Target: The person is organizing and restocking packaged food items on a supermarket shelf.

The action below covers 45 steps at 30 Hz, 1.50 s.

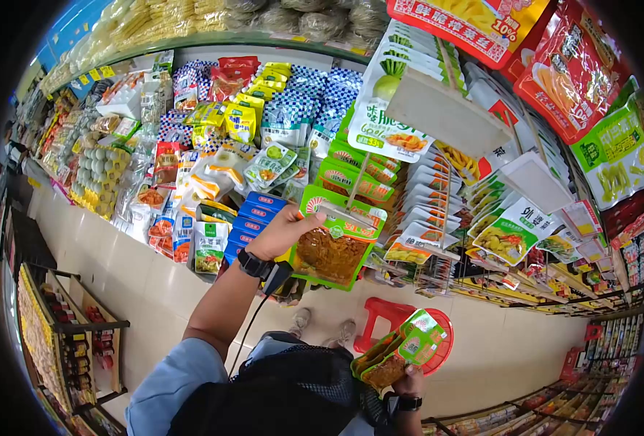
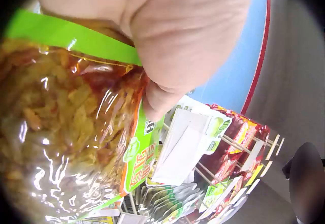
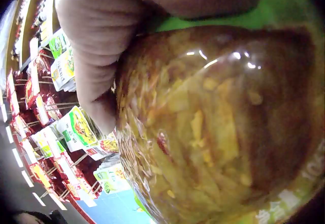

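In the head view my left hand (image 1: 284, 234) grips a green-edged bag of pickled vegetables (image 1: 330, 254) by its upper left side, thumb on the front. The bag's top is at the end of a metal peg (image 1: 358, 178), where similar green bags (image 1: 352, 182) hang behind it. Close up in the left wrist view, the thumb (image 2: 158, 99) presses the green edge, and shredded pickle shows through the clear film. Lower down, beside the body, my right hand (image 1: 410, 384) holds several matching bags (image 1: 402, 349) stacked together. One bulging bag (image 3: 203, 117) fills much of the right wrist view.
A red plastic stool (image 1: 380, 312) stands on the tiled floor by the feet. Pegs of hanging packets (image 1: 511, 225) stick out at the right. Blue boxes (image 1: 253, 221) and bagged foods lie on the shelf at the left. A display rack (image 1: 82, 334) stands lower left.
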Each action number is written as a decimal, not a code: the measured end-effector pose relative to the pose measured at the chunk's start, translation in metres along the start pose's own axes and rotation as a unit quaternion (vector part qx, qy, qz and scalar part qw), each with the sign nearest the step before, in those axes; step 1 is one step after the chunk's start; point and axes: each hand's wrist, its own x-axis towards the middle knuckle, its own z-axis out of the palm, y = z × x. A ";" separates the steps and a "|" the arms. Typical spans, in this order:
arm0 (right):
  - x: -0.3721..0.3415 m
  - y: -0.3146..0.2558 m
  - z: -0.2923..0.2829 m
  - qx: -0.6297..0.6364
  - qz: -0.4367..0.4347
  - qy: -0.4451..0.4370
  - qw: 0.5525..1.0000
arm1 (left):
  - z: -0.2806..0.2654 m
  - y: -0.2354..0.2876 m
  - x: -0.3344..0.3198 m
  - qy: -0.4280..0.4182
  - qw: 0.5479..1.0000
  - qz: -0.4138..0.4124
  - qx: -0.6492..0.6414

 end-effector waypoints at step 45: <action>0.034 0.008 -0.008 0.043 0.068 0.012 0.997 | 0.010 -0.002 0.000 0.061 0.998 0.002 0.031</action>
